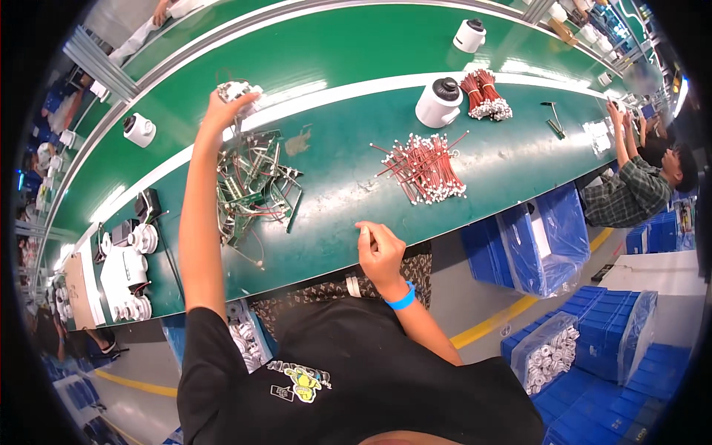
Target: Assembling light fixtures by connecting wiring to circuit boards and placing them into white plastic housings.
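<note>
My left hand (224, 115) is stretched far out over the back left of the bench. Its fingers are closed around a small white part with thin wires (236, 90), whose exact kind I cannot make out. Just below that hand lies a loose heap of green circuit boards with wires (256, 185). My right hand (382, 256), with a blue band on its wrist, is curled above the front edge of the bench, and nothing shows in its fingers. Beyond it and to the right is a pile of red wires with white connectors (426, 170).
Behind the wire pile stand a white housing with a black cap (439, 104) and bundled red wires (486, 96). More white housings (139, 130) sit on the green belt (334, 44). White assemblies (126, 267) are at the left end. Blue crates (530, 245) stand right; a co-worker (630, 189) sits beyond.
</note>
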The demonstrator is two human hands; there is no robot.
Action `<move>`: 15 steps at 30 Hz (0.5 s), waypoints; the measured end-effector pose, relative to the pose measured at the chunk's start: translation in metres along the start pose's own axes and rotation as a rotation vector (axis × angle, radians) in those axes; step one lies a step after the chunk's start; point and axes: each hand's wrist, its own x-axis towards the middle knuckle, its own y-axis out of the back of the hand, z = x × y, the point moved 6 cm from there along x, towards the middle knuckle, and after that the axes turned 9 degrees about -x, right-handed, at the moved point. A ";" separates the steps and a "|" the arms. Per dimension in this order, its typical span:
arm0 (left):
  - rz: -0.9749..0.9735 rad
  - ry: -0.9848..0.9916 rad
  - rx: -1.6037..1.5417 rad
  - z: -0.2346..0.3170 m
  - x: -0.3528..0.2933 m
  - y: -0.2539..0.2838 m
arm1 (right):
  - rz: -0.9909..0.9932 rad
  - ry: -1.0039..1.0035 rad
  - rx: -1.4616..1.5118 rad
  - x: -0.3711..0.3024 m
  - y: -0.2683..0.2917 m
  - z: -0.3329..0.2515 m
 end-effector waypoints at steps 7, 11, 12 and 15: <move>0.677 -0.323 0.428 -0.055 0.055 0.045 | 0.131 0.180 -0.143 -0.001 -0.002 -0.003; 0.595 -0.275 0.187 -0.073 0.029 0.070 | 0.125 0.283 -0.230 -0.006 -0.008 -0.011; 0.570 -0.292 0.219 -0.066 0.015 0.076 | 0.120 0.307 -0.246 -0.007 -0.008 -0.012; 0.553 -0.383 0.478 -0.031 -0.019 0.127 | 0.093 0.340 -0.270 -0.009 -0.010 -0.016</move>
